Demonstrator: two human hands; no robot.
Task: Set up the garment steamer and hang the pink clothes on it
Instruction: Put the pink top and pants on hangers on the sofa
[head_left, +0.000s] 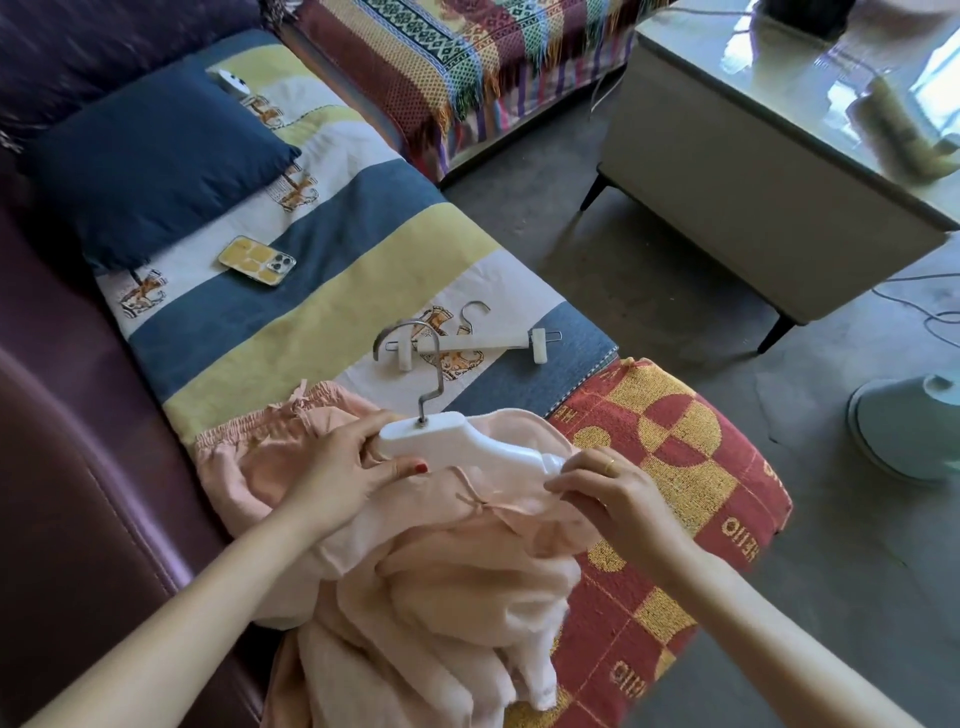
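A pink top (441, 582) with a small bow at the neckline lies bunched on the sofa seat in front of me. A white plastic hanger (457, 441) with a metal hook sits in its neck opening. My left hand (353, 462) grips the hanger's left end together with the fabric. My right hand (602, 488) pinches the neckline over the hanger's right end. Pink shorts (260, 447) with an elastic waist lie to the left, partly under the top. The garment steamer is not in view.
A white clip hanger (467, 343) lies on the striped sofa cover (322, 291), past the top. A phone (257, 260) and a blue cushion (156, 156) sit further back. A low table (753, 171) stands right, a fan base (909, 426) and cables on the floor.
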